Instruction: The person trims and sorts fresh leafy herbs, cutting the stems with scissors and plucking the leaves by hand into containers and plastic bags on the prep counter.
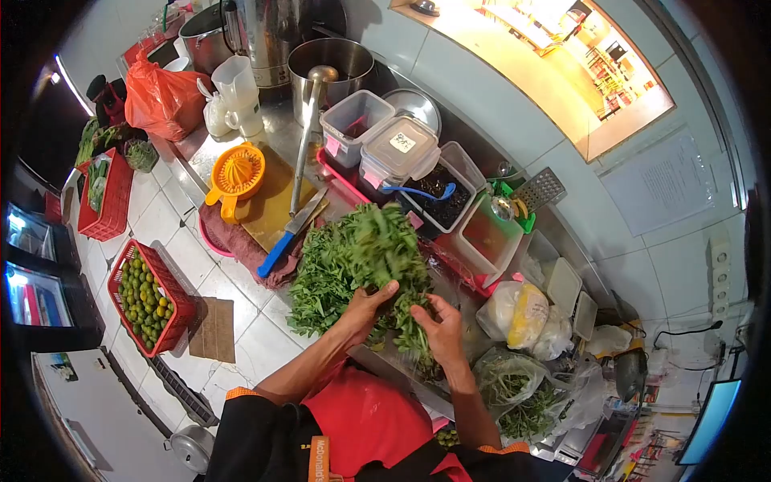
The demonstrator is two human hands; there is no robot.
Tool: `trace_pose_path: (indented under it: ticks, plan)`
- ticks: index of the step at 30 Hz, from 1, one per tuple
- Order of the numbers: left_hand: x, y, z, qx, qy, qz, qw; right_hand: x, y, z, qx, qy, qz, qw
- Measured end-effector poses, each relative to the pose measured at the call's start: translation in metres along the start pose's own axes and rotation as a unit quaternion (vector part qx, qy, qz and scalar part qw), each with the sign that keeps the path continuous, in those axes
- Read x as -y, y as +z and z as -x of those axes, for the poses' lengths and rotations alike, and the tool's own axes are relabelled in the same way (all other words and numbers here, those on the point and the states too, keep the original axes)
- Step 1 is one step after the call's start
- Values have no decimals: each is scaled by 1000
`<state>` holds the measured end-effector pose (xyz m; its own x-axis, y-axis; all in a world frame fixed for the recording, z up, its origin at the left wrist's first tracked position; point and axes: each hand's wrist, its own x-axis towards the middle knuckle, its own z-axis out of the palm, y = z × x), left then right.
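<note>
Here's the left grip (368, 308), closed, its thumb (389, 290) stretched toward the right grip (443, 328), most of its fingers out of sight. And the right grip, just beside it and not touching, is bent inward, thumb and fingers drawn into a pinch. Behind the left grip the left forearm (309, 360) slants in low; behind the right grip, the right forearm (472, 402) runs steeper, both bare.

Heap of leafy green sprigs (333, 261); left grip (370, 307) and right grip (442, 325) both holding sprigs at heap's near side. Blue-handled steel knife (292, 230) left of heap; round orange plastic juicer (238, 170) farther left.
</note>
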<state>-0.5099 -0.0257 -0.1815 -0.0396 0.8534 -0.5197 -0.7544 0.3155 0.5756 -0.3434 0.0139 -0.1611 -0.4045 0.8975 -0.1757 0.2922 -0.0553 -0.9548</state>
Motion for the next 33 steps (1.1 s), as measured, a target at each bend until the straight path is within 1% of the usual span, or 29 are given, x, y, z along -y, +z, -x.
trace_pose_path:
  ticks: [2,3,4,6,7,8,9,10,11,12,13,14,15,16,17,18,19,20,21,22,23,24,25,27,28,30,31,33]
  plan:
    - [5,-7,-3,17,-8,-25,1000,-19,-6,-2,-9,29,-129,991]
    - [9,-11,-7,33,-17,-50,998,-21,-9,-1,-9,29,-128,991]
    - [13,-20,-13,33,-17,-49,998,-22,-14,0,-10,84,-153,985]
    - [20,-34,-23,127,-63,37,989,-36,-19,2,-11,139,-178,974]
    - [12,-24,-14,127,-63,37,989,-50,-20,1,15,117,-256,960]
    - [4,-11,-3,94,-53,58,993,-62,-21,1,41,94,-332,938]
    - [-2,-3,4,60,-42,78,994,-59,-19,6,41,95,-332,937]
    - [1,-6,-1,59,-42,79,994,-54,-16,11,35,100,-379,920]
    - [8,-12,-11,116,-46,124,984,-50,-14,13,28,105,-424,899]
    - [12,-15,-16,174,-51,168,969,-56,-15,11,29,105,-423,899]
    - [6,-9,-13,175,-51,169,969,-65,-18,6,57,79,-371,923]
    - [-2,-1,-10,110,-34,95,989,-73,-20,3,85,53,-317,943]
    - [-6,3,-8,42,-17,20,999,-60,-20,1,85,53,-317,943]
    - [-3,-3,-14,61,-21,22,998,-35,-18,-2,48,47,-122,990]
    - [-3,-2,-13,61,-21,22,998,-15,-17,-2,9,39,79,996]
    - [-2,1,-12,16,18,-23,999,-4,-16,1,9,39,79,996]
    - [-1,2,-10,-29,57,-67,996,4,-15,4,-18,-2,93,996]
    - [15,-9,-23,-15,70,-37,997,10,-14,6,-45,-44,106,992]
    - [17,-8,-23,-15,68,-38,997,15,-10,8,-46,-41,106,993]
    - [19,-7,-24,-28,45,-41,998,20,-5,9,-24,-128,203,971]
    - [20,-5,-25,-40,22,-46,998,25,0,10,-3,-213,297,931]
    - [20,-4,-24,-37,21,-47,998,31,6,12,3,-212,331,919]
    - [20,-3,-23,-11,10,-24,1000,27,7,14,1,-211,332,919]
    - [16,-3,-20,38,-7,26,999,14,8,15,-20,-114,296,948]
    - [14,-4,-18,36,-5,28,999,9,6,12,-17,-115,296,948]
    - [11,-7,-12,63,-71,73,993,2,-3,11,1,-61,102,993]
    - [9,-5,-9,64,-72,73,993,2,-9,10,1,-59,103,993]
    - [2,3,-4,40,-76,72,994,3,-18,8,46,9,-16,999]
